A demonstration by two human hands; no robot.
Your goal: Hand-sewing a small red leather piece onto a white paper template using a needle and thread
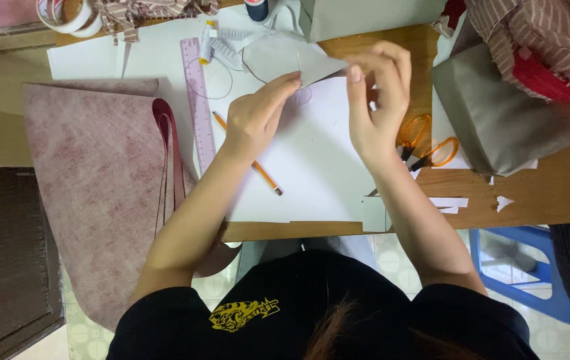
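My left hand (256, 115) pinches a thin needle (298, 62) that stands upright at the edge of a grey fabric piece (283, 57). A fine thread loops off to the left of it. My right hand (376, 100) grips the right corner of the same grey fabric piece between thumb and fingers. Both hands hover over a white paper sheet (311, 160) on the wooden table (531, 193). An orange pencil (266, 177) lies on the paper, partly under my left wrist.
A pink ruler (198, 100) lies left of the hands. Orange-handled scissors (425, 147) rest right of my right wrist. A grey fabric bundle (498, 113) sits further right, pink felt sheets (98, 180) hang at the left, and tape rolls (71, 17) lie at the back.
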